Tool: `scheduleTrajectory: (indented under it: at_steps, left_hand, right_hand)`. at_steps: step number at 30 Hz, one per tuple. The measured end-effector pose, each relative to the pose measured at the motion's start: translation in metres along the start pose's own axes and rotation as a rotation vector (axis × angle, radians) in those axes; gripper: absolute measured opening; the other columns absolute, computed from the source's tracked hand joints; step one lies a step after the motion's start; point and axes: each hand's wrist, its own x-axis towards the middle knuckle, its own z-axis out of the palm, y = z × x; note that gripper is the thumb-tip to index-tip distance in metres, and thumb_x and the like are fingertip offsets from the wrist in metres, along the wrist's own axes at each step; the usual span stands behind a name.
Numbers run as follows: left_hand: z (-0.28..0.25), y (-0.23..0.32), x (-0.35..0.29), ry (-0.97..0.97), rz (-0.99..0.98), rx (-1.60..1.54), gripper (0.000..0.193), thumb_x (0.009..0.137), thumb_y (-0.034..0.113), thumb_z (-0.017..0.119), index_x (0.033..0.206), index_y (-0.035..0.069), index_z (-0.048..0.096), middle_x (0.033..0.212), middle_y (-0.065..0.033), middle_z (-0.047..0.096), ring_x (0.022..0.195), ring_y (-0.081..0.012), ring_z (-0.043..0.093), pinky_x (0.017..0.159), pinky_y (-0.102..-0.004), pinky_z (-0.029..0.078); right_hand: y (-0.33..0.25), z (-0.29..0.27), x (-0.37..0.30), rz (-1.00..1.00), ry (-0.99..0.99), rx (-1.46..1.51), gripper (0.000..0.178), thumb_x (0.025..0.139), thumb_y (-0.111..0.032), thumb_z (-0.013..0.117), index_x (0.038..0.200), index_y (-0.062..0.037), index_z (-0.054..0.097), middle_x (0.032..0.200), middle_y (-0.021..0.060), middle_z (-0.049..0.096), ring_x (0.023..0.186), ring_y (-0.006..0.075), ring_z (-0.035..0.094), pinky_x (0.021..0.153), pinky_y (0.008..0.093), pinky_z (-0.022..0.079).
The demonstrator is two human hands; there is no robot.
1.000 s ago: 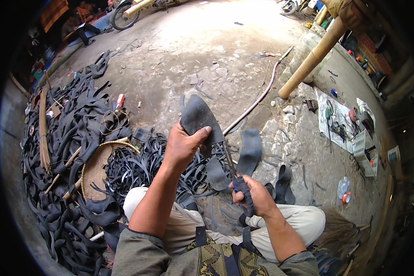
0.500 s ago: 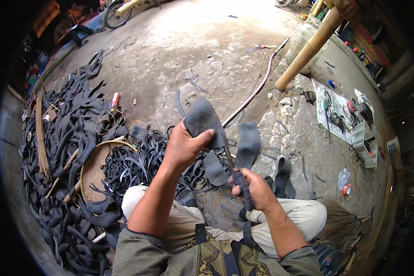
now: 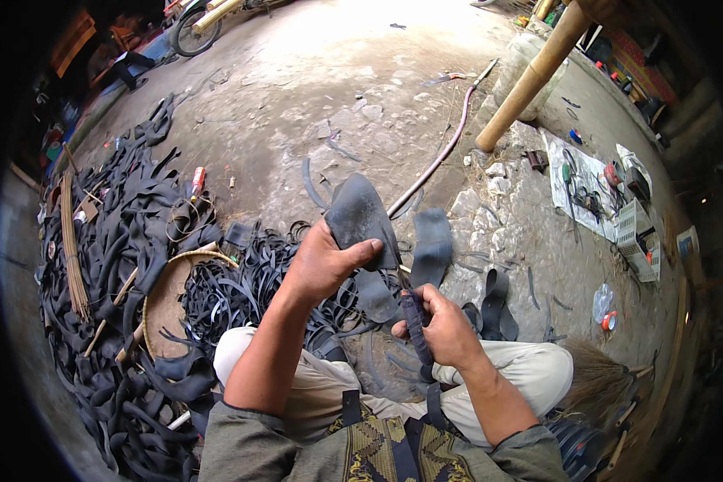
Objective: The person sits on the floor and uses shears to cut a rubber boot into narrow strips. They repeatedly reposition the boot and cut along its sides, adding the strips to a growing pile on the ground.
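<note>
My left hand (image 3: 323, 263) grips a dark grey piece of rubber sheet (image 3: 357, 210), its thumb pressed flat on the near face. The sheet stands tilted up with a rounded top. My right hand (image 3: 446, 328) is wrapped round the dark, bound handle of a knife (image 3: 413, 315), in front of my lap. The short visible stretch of blade is at the sheet's lower right edge; whether it has entered the rubber I cannot tell. Beyond the knife lies a loose rubber strip (image 3: 431, 245), and another flat rubber piece (image 3: 375, 297) lies below the held sheet.
A heap of black rubber scraps (image 3: 128, 241) covers the left side, with thin cut strips (image 3: 233, 281) nearer me. A bamboo post (image 3: 530, 80) rises at right, past a long hose (image 3: 450, 136). Farther right are a plastic basket (image 3: 636, 241), tape roll (image 3: 609, 321) and broom (image 3: 594, 373).
My right hand has moved slightly up and left with the knife, and less of the blade shows. The rubber sheet has shifted a little to the right in the view.
</note>
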Motion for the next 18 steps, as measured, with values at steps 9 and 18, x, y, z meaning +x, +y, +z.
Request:
scheduleTrajectory:
  at_steps: [9,18]
  left_hand:
    - [0.004,0.001,0.000,-0.009,-0.071,-0.061,0.026,0.092,0.010,0.078,0.115,0.002,0.067,0.095,0.0004,0.070,0.082,-0.0083,0.066,0.074,-0.0254,0.054]
    - [0.017,-0.006,-0.005,-0.067,-0.114,-0.087,0.022,0.095,0.009,0.074,0.115,0.002,0.068,0.100,0.0011,0.069,0.090,-0.0087,0.065,0.082,-0.0273,0.054]
  right_hand:
    - [-0.005,-0.003,-0.007,-0.012,0.037,0.024,0.043,0.092,-0.032,0.081,0.110,0.0026,0.063,0.084,0.0088,0.079,0.073,0.0186,0.074,0.070,0.0326,0.056]
    - [-0.003,0.000,-0.007,-0.069,0.141,-0.239,0.032,0.091,-0.019,0.082,0.107,0.0008,0.062,0.086,0.0078,0.080,0.075,0.0076,0.069,0.065,0.0261,0.052]
